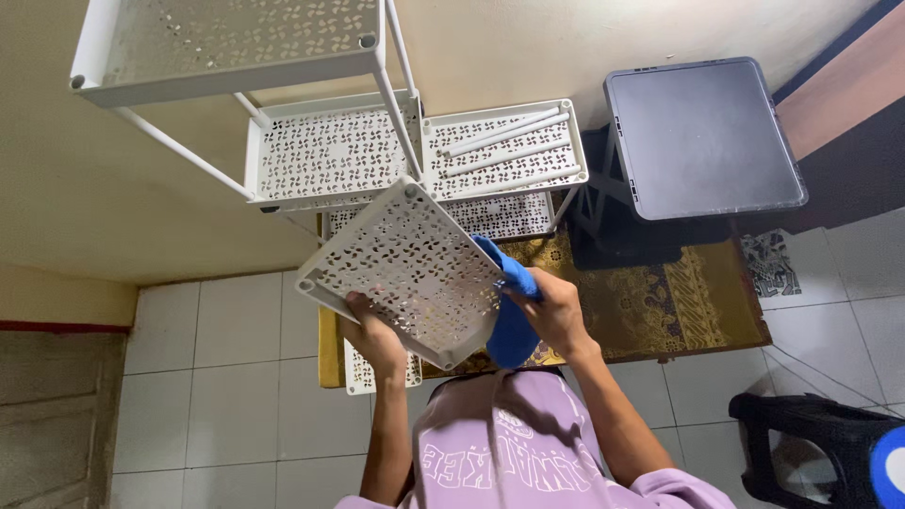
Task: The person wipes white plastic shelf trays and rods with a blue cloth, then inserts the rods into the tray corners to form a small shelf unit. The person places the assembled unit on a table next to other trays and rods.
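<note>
I hold a white perforated shelf panel (405,269) tilted in front of me, above the floor and the patterned gold mat (679,302). My left hand (372,330) grasps it at its lower edge, fingers curled around the rim, with the panel rising up and away from that hand. My right hand (556,311) sits at the panel's right corner, clenched on a blue cloth (509,311) that it presses against the panel's edge; the cloth hangs down below the hand and touches the panel. So the panel lies between my two hands, the left under it, the right beside it.

Beyond the panel stands a white rack (236,57) with thin poles, and two more perforated trays (424,151) lie side by side just behind the one I hold; the right one carries loose white tubes (504,137). Another panel (363,368) lies on the mat under my left hand. A dark square bench (702,132) stands to the right, well apart, and a black stool (801,452) near my right elbow.
</note>
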